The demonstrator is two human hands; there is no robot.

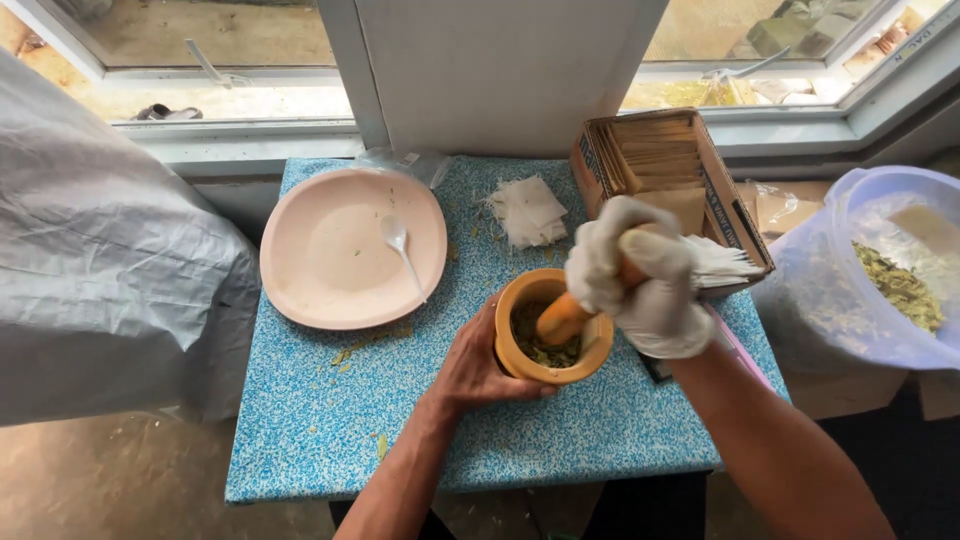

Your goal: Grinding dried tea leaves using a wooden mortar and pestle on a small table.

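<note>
Nearest the camera, the bare left hand [478,368] comes up from the near edge and wraps its fingers around the near-left wall of a small round yellow-orange mortar [552,325], thumb along the near rim, so the bowl is steadied on the blue speckled tabletop [320,420]. The mortar stands near the middle of the table, slightly to the right, and holds crushed green leaves [545,348] at its bottom. The right hand [640,285], in a white glove, is closed tight around the upper end of a yellow-orange wooden pestle [563,318], which slants down to the left with its tip inside the mortar among the leaves. Left of the mortar lies a wide, shallow pale pink plate [352,248] with a white plastic spoon [401,247] resting in it. Bits of green leaf are scattered on the table just near the plate. Farther back sits a small heap of white paper squares [528,211], and to its right an open brown cardboard box [662,175] filled with tan paper sachets. At the far right, off the table, a clear plastic bag [872,270] holds dried green leaves
</note>
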